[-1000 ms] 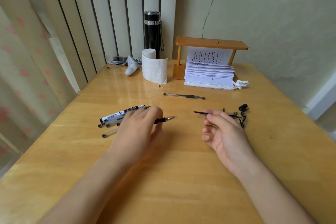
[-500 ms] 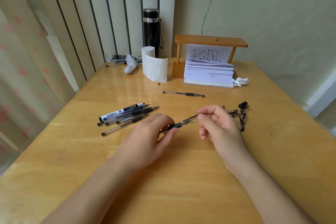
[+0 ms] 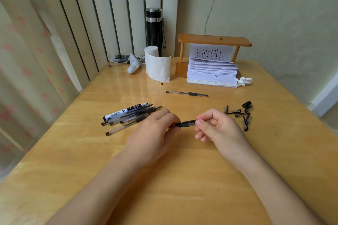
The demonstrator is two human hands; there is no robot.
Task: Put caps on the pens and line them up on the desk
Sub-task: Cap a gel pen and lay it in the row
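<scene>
Desk point(image 3: 164, 188): pale wood, near edge cut off by the frame; two bare forearms entering from below.

Left hand point(image 3: 151, 137): palm down, fingers curled closed round the barrel of a pen point(image 3: 184, 124); most of the barrel hidden under the hand, only the dark grip section showing.

Right hand point(image 3: 219, 129): loosely curled, thumb and forefinger pinched on the pen's right end; a clear cap seemingly there, mostly covered by the fingertips, how far seated not discernible. Pen held between both hands just above the desk, lying roughly left to right.

Left of the hands: uncapped pens point(image 3: 128, 117) in a loose fan on the desk, tips toward the right, overlapping; exact count hard to make out, right ends partly hidden by the left hand.

Right of the hands: loose caps point(image 3: 241, 115), dark and clear, scattered in a small cluster; individual shapes small and unclear.

Further back, centre: single capped pen point(image 3: 187, 94) lying alone.

Far edge: paper roll point(image 3: 158, 65); black flask point(image 3: 154, 31) partly behind it; wooden stand point(image 3: 214, 40) over a stack of printed sheets point(image 3: 212, 71); crumpled tissue point(image 3: 244, 80); small clutter at far left, indistinct.
</scene>
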